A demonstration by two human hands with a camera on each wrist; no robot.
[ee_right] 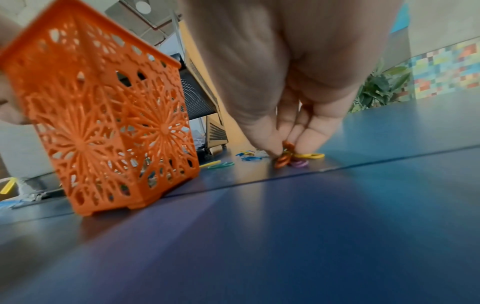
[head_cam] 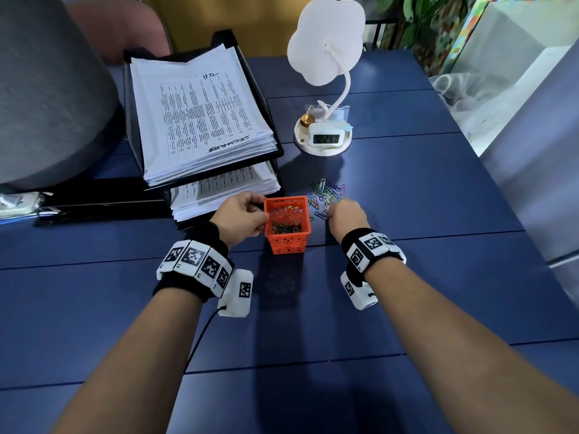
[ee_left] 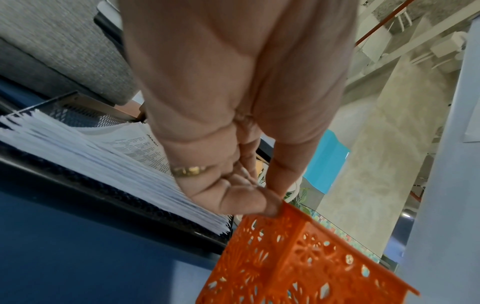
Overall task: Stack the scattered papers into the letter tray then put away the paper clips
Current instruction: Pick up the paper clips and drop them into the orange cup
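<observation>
An orange openwork basket (head_cam: 287,225) (ee_left: 298,257) (ee_right: 103,115) stands on the blue table with several paper clips in its bottom. My left hand (head_cam: 242,218) (ee_left: 249,193) grips its left rim between thumb and fingers. Right of the basket lies a loose heap of coloured paper clips (head_cam: 326,195) (ee_right: 298,157). My right hand (head_cam: 346,214) (ee_right: 287,144) is down on the near edge of that heap, fingertips pinching a few clips. A black two-tier letter tray (head_cam: 134,130) holds thick stacks of printed papers (head_cam: 200,117) (ee_left: 111,162) on both levels.
A white desk lamp with a small clock on its base (head_cam: 324,136) stands behind the clips. A grey cushioned chair (head_cam: 47,89) fills the far left. The blue table (head_cam: 313,324) stretches toward me; its right edge meets a grey cabinet (head_cam: 539,183).
</observation>
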